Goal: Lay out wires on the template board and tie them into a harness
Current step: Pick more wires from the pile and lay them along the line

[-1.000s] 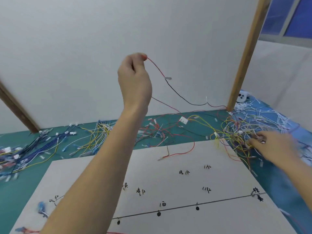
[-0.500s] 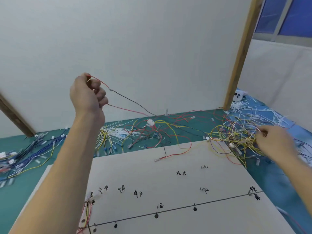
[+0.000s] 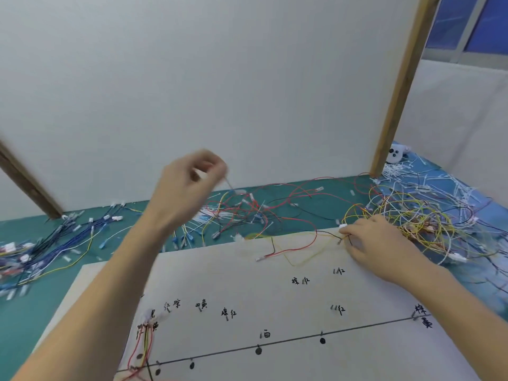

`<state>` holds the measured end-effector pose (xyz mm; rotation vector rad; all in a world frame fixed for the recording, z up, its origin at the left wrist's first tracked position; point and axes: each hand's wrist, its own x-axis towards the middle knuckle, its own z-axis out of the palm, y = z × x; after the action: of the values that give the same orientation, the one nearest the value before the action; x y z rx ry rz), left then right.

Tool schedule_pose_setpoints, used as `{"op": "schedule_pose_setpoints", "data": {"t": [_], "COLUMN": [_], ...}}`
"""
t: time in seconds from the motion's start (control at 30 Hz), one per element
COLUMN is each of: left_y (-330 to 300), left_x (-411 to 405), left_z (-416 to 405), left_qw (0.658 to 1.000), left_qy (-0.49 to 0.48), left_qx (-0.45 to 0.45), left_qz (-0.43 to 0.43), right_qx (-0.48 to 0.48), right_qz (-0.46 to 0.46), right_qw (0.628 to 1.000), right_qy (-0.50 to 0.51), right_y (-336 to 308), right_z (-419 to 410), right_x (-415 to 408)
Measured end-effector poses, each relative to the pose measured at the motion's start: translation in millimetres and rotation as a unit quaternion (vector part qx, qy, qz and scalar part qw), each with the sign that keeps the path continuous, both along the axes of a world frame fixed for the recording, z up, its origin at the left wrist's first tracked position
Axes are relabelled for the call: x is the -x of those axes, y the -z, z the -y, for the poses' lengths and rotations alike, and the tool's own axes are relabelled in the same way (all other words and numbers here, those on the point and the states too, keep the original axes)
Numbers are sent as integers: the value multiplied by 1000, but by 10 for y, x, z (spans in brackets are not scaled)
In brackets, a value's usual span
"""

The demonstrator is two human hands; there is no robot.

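The white template board (image 3: 275,303) lies in front of me, with handwritten labels, a drawn line and black dots. My left hand (image 3: 189,188) is raised above the table's back part, blurred, fingers curled round a thin wire end (image 3: 231,185). My right hand (image 3: 376,243) rests at the board's far right edge and pinches a black and yellow wire (image 3: 324,237) beside a white connector (image 3: 343,228). A red and black wire pair (image 3: 277,253) lies loose on the board. Red and yellow wires (image 3: 144,345) lie along the board's lower left corner.
A tangle of yellow, red and black wires (image 3: 417,224) sits on the right, red and black ones (image 3: 255,210) at the back middle, blue wires (image 3: 55,243) on the left. White scraps (image 3: 428,174) lie at the far right. Wooden posts (image 3: 398,86) frame a white backboard.
My left hand has come down and to the right from its raised spot. My right hand has moved from the tangle to the board's edge, drawing a wire with it.
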<state>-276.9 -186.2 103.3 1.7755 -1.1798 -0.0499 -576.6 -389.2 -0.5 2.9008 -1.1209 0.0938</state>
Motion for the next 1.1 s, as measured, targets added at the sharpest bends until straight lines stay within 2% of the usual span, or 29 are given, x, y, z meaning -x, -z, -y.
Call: {"op": "schedule_pose_setpoints", "data": {"t": [0.13, 0.23, 0.33, 0.5, 0.57, 0.63, 0.73, 0.83, 1.0, 1.1], "left_y": [227, 487, 589, 436, 260, 10, -370, -682, -1060, -1207], "left_x": [562, 1031, 1347, 1347, 1286, 1209, 1026, 805, 397, 163], "left_z": [268, 641, 1002, 1160, 1096, 998, 855, 655, 387, 264], "left_qw": [971, 933, 900, 907, 922, 950, 979, 983, 978, 977], "left_qy": [88, 142, 155, 171, 178, 169, 112, 59, 32, 32], "left_qx": [-130, -139, -193, -210, -173, -117, -24, 43, 53, 105], "left_qz": [183, 299, 359, 321, 297, 234, 170, 171, 198, 184], "right_qx": [5, -48, -128, -131, -120, -94, -101, -75, -7, 3], "right_qz": [21, 144, 288, 366, 345, 333, 333, 295, 304, 321], "right_qw": [1000, 988, 948, 922, 930, 935, 931, 949, 946, 937], "right_qy": [19, -7, -42, 1, 40, 71, 105, 87, 111, 137], "right_y": [79, 77, 45, 82, 150, 222, 239, 236, 176, 143], "right_z": [82, 99, 59, 86, 146, 209, 286, 354, 467, 561], "right_x": [-43, -7, 60, 190, 235, 265, 300, 277, 257, 308]}}
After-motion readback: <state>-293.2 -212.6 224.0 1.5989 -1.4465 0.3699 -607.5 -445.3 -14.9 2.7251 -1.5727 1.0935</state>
